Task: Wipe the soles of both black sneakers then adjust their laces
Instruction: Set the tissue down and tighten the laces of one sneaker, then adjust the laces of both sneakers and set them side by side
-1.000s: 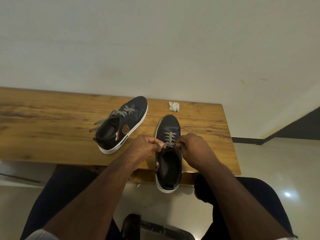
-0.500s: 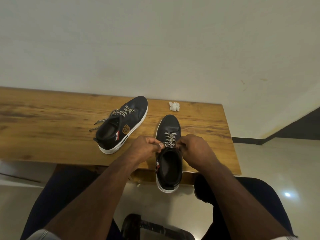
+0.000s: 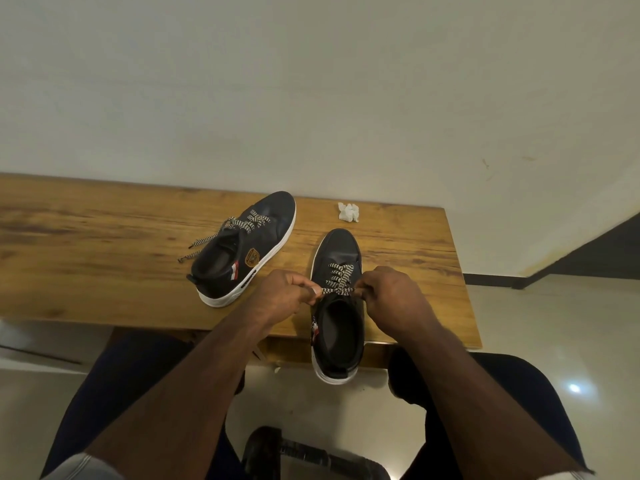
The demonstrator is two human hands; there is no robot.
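I am pinching the laces [image 3: 340,280] of the near sneaker [image 3: 337,306] with my left hand [image 3: 284,296] and right hand [image 3: 393,294] at the table [image 3: 104,254] edge — wiping seemingly done, far sneaker [image 3: 246,247] lying unlaced.

Grained wooden table [image 3: 104,244], matt black sneakers [image 3: 341,251], crumpled tissue [image 3: 348,212]

Both hands, left [image 3: 284,294] and right [image 3: 393,292], curled, pinching, forearms extended forward.

Head view (only one), facing down-forward, near table [image 3: 104,271]
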